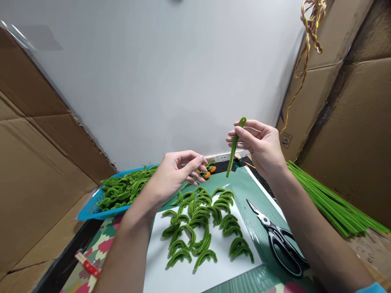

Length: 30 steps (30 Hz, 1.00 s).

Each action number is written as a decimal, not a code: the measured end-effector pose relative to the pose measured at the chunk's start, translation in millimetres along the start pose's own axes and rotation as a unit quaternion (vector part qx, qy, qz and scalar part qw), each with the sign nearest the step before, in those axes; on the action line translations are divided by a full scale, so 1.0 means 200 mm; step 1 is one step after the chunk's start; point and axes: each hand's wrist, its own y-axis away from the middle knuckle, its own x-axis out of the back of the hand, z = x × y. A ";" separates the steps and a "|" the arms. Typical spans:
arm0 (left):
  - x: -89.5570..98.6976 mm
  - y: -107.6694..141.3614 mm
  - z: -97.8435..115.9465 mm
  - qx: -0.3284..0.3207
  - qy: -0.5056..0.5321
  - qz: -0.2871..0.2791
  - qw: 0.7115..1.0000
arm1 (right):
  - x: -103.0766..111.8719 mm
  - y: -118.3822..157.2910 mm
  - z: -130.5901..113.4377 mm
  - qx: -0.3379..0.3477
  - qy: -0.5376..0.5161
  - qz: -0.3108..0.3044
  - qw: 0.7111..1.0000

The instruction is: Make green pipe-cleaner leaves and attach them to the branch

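Observation:
A green pipe cleaner (233, 151), folded double with a loop at its top, is pinched between the thumb and fingers of my right hand (259, 144). It hangs at a slant above the table. To the left, my left hand (181, 171) hovers over the far side of the work area, loosely curled with its lower fingers apart. Nothing shows in it. Below both hands, many bent green pipe cleaner pieces (200, 215) lie in small bunches on a white sheet (222, 274). Black-handled scissors (270, 228) rest to the right of the sheet, blades partly apart.
A blue basket (88, 207) heaped with green pieces (128, 189) stands at left. Long straight green pipe cleaners (330, 199) lie at right. Small orange items (208, 174) sit behind my left hand. Cardboard walls (39, 150) flank the table, and twisted wire (311, 28) hangs upper right.

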 end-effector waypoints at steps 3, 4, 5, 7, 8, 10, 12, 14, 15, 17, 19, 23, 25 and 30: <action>-0.03 -0.01 -0.01 0.004 -0.007 -0.024 1.000 | -0.01 0.00 -0.01 -0.001 0.006 0.001 1.000; -0.04 -0.01 -0.01 0.005 -0.010 -0.039 0.999 | -0.01 0.01 -0.01 0.000 0.010 0.004 1.000; -0.06 -0.01 -0.01 0.004 -0.015 -0.056 0.998 | -0.02 0.01 0.00 0.001 0.012 0.007 1.000; -0.09 -0.01 -0.02 -0.002 -0.031 -0.083 0.996 | -0.02 0.01 0.00 0.003 0.004 0.009 1.000; -0.11 -0.01 -0.02 -0.007 -0.040 -0.088 0.995 | -0.02 0.01 0.00 0.003 -0.004 0.009 1.000; -0.14 -0.01 -0.02 -0.012 -0.054 -0.087 0.995 | -0.02 0.01 0.01 0.011 -0.018 0.009 1.000; -0.15 -0.01 -0.03 -0.010 -0.060 -0.089 0.994 | -0.02 0.01 0.01 0.024 -0.016 0.014 0.999; -0.15 -0.02 -0.04 -0.004 -0.059 -0.093 0.994 | -0.02 0.01 0.00 0.035 -0.008 0.018 0.999; -0.15 -0.02 -0.04 -0.003 -0.057 -0.092 0.994 | -0.02 0.01 0.00 0.037 -0.007 0.019 0.999; -0.14 -0.02 -0.05 -0.003 -0.052 -0.085 0.995 | -0.02 0.01 0.00 0.038 -0.011 0.018 0.999; -0.14 -0.02 -0.05 -0.001 -0.048 -0.084 0.995 | -0.01 0.01 0.00 0.042 -0.011 0.018 0.999; -0.14 -0.02 -0.04 -0.005 -0.045 -0.083 0.996 | -0.02 0.01 -0.01 0.045 0.008 0.023 0.999; -0.15 -0.02 -0.04 -0.011 -0.047 -0.078 0.996 | -0.03 0.02 -0.02 0.043 0.012 0.025 0.999; -0.15 -0.02 -0.05 -0.019 -0.060 -0.072 0.995 | -0.03 0.03 -0.03 0.037 0.024 0.017 0.999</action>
